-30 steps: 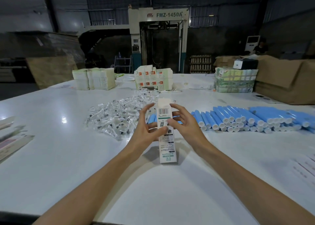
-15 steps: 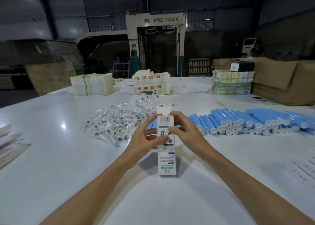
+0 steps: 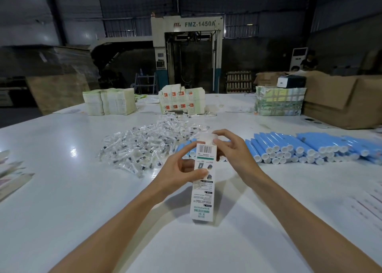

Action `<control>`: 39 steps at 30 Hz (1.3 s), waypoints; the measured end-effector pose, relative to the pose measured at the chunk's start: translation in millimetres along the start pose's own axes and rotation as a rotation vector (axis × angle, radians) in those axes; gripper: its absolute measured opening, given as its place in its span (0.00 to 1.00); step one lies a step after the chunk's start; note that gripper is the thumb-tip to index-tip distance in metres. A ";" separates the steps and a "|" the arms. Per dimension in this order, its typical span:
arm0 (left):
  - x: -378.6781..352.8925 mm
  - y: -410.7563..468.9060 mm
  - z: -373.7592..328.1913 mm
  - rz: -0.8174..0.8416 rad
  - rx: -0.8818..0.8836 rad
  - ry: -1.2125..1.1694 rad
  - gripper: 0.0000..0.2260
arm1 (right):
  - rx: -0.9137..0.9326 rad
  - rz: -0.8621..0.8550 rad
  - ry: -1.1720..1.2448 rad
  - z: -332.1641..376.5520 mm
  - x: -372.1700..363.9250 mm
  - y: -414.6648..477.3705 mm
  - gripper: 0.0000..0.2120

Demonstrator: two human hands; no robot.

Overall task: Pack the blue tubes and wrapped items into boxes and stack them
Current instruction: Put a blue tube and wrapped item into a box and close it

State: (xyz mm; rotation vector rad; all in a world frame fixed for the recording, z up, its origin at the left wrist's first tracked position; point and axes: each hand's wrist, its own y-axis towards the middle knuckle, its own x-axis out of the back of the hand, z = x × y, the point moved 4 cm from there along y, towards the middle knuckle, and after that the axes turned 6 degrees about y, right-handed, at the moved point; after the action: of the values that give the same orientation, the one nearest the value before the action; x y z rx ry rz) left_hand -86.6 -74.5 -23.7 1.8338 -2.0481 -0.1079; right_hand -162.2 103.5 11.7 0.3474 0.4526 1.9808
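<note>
A tall white box (image 3: pixel 202 192) with a barcode and green print stands upright on the white table (image 3: pixel 62 190), its top flap raised. My left hand (image 3: pixel 177 169) grips the box's upper left side, thumb on its front. My right hand (image 3: pixel 233 148) pinches the open top flap with curled fingers. Behind the box lie rows of blue tubes (image 3: pixel 299 148) with white caps, stretching to the right. A loose heap of clear wrapped items (image 3: pixel 144 146) lies to the left of the tubes.
Stacks of flat box blanks (image 3: pixel 111 104) and a printed stack (image 3: pixel 182 102) stand at the table's far side, with a strapped bundle (image 3: pixel 279 103) and brown cartons (image 3: pixel 341 101) at the right. Flat blanks (image 3: pixel 12 179) lie at the left edge.
The box has been lifted slightly toward me and stays upright. My right hand moved from the box's side up to the top flap. The view shifted a little downward.
</note>
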 end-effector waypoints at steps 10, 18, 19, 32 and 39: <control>-1.7 -2.7 -2.5 -0.021 0.020 0.089 0.31 | 0.017 0.087 0.006 12.0 5.8 -2.4 0.11; -4.5 -2.5 -3.0 0.012 0.014 0.093 0.32 | 0.040 0.017 -0.018 16.1 14.0 0.0 0.05; -4.9 -3.0 -2.8 0.026 0.011 0.085 0.32 | 0.045 0.020 -0.029 15.8 14.8 -0.1 0.06; -1.2 -2.7 -3.7 0.022 -0.012 0.090 0.31 | -0.047 0.104 0.125 14.9 5.7 -4.3 0.13; -2.4 -0.4 -1.5 0.024 -0.013 0.102 0.34 | -0.233 0.069 0.279 7.0 11.4 -1.0 0.09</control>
State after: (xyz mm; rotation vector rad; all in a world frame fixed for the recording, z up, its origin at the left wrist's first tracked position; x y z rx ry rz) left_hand -85.6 -71.9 -23.0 1.7692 -1.9945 -0.0207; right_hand -163.3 115.2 18.0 -0.0617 0.3827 2.1332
